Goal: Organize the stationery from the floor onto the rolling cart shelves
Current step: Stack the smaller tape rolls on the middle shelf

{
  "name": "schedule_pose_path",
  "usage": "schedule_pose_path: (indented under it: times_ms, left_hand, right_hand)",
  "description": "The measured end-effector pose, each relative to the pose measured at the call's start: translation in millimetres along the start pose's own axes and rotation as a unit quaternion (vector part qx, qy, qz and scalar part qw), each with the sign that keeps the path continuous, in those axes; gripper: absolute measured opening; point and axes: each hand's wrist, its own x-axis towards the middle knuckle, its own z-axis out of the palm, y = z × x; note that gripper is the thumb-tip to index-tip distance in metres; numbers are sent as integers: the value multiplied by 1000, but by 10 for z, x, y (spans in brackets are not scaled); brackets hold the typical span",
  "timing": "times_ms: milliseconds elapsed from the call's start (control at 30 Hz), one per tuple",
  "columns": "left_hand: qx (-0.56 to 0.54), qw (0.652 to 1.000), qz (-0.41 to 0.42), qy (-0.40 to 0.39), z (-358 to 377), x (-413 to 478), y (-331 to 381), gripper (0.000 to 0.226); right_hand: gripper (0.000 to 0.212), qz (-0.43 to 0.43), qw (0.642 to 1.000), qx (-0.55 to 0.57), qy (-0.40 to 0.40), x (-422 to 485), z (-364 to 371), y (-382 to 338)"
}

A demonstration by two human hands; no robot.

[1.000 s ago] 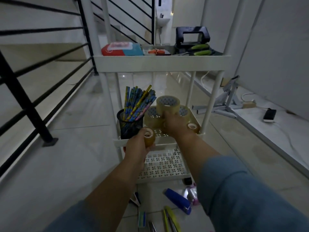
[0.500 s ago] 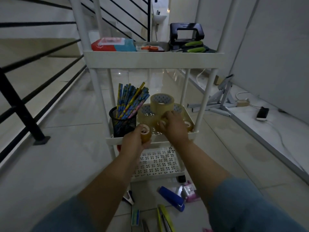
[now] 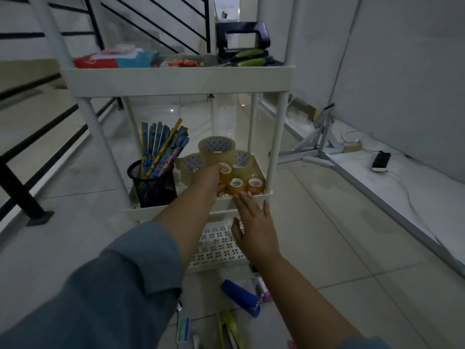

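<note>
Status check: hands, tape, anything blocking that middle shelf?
Left hand grips a small tape roll over the middle shelf. Right hand open, empty, at the shelf's front rim. Two small rolls already shelved; big tape rolls behind crowd the spot.

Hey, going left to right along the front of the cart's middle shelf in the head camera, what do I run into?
black mesh pencil cup → left hand → held small tape roll → second small tape roll → third small tape roll → white cart post
</note>
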Motion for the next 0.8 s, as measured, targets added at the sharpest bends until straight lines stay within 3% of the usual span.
schedule_pose_path:
  times_ms: [100,200,300,433,533,633,800]
  left_hand:
    - [1,1000,1,-21,83,81,-65,41]
    - [22,999,4,-28,184,96,-123,42]
    - [61,998,9,-33,254,121,-176,42]
    - [99,995,22,-9,329,169,-203,43]
    - [115,993,31,1,363,268,-231,41]
    - [154,987,42,13,366,366,-242,19]
    - [290,947,120,70,341,491,-272,46]
  right_hand:
    - [50,-8,999,28,-19,14,-7,33]
    - [50,-2,990,139,-9,-53,-34,104]
    - [40,38,965,245,82,-128,-148,212]
    - [37,127,937,281,165,-130,-258,390]
    - [42,189,922,305,147,-162,-282,417]
    - [42,210,916,317,129,-201,-270,407]
    - [43,224,907,332,126,-198,-275,395]
